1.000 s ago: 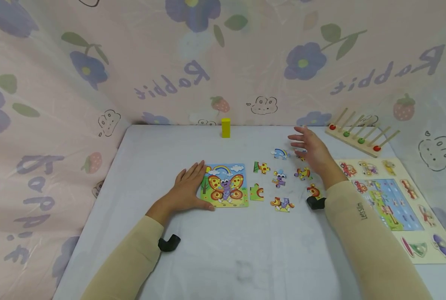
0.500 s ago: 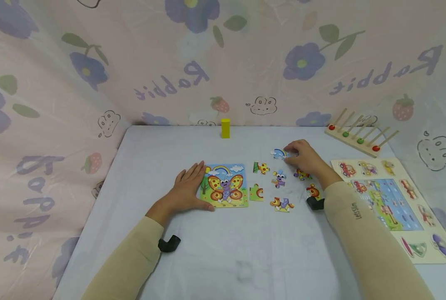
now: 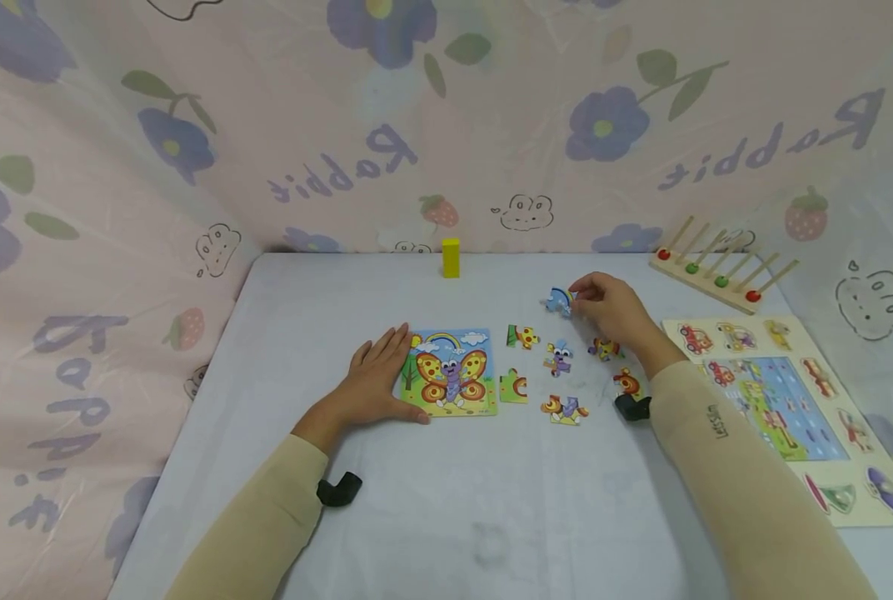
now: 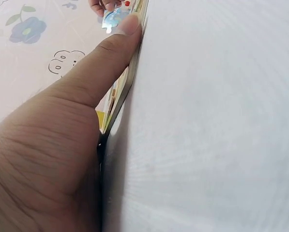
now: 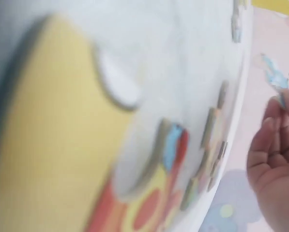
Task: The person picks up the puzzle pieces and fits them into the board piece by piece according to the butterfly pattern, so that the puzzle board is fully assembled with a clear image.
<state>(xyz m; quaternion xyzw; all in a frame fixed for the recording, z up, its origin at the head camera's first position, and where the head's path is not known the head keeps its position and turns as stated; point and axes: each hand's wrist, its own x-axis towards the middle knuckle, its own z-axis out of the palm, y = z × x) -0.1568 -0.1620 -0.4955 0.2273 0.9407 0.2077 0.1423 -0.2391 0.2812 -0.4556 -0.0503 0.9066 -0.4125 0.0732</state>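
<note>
In the head view my right hand (image 3: 615, 312) pinches a blue rainbow jigsaw piece (image 3: 559, 302) by its right end. The right wrist view shows the same rainbow piece (image 5: 276, 75) between thumb and fingers, off the table. My left hand (image 3: 375, 375) lies with fairly straight fingers against the left edge of a square butterfly puzzle board (image 3: 454, 371). Its thumb (image 4: 96, 67) runs along the board's edge in the left wrist view. Right of the board lie loose pieces: a giraffe-patterned wing piece (image 3: 524, 337), a green corner piece (image 3: 514, 386), and a purple butterfly-face piece (image 3: 559, 358).
More butterfly pieces lie near the right forearm, including a lower-body piece (image 3: 565, 409) and a wing piece (image 3: 626, 383). A yellow block (image 3: 451, 258) stands at the back. At right are a peg rack with beads (image 3: 705, 283) and a vehicle puzzle board (image 3: 870, 492).
My right hand came down from above the pieces, took hold of the rainbow piece and raised it slightly, tilting it. The left hand stays on the board's edge.
</note>
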